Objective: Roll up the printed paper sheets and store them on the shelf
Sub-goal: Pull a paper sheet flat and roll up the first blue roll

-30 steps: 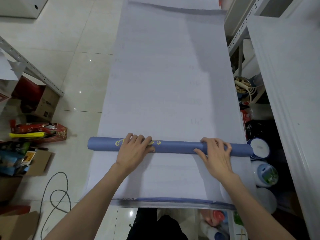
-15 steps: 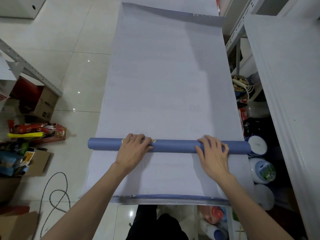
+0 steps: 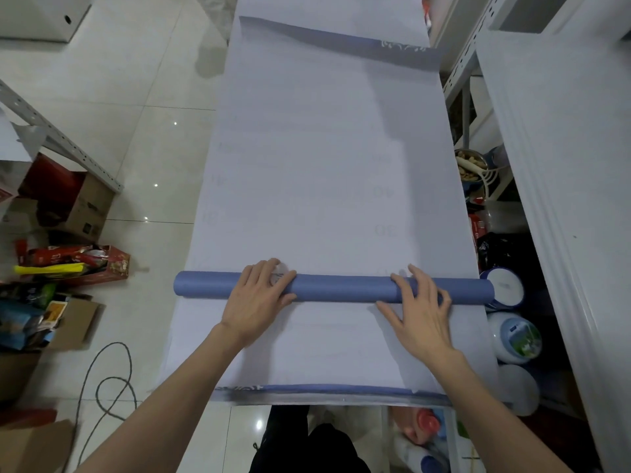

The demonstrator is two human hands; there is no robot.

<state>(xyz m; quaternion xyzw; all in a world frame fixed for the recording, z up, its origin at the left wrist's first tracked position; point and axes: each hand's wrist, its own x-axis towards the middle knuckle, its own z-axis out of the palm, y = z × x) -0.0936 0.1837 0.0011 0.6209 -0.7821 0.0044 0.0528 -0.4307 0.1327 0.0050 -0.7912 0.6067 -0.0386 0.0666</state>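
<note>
A long white printed sheet (image 3: 324, 165) lies face down, running away from me. Its near part is wound into a blue roll (image 3: 341, 288) that lies crosswise. My left hand (image 3: 256, 298) rests on the roll's left half, fingers laid over the top and thumb along the near side. My right hand (image 3: 420, 312) presses on the right half with its fingers spread. Another sheet's blue-printed edge (image 3: 324, 390) shows under the near end. The sheet's far edge (image 3: 341, 39) curls up, showing blue print.
White shelving (image 3: 546, 131) and a metal rack post (image 3: 461, 63) line the right side, with white tubs (image 3: 512, 336) and a bowl (image 3: 471, 165) beneath. Cardboard boxes (image 3: 78, 206), packets (image 3: 78, 264) and a loose cable (image 3: 109, 380) lie on the tiled floor at left.
Both hands have pushed the roll away from me. The gold ornament on the roll has turned out of sight, and the sheet's far edge has come closer.
</note>
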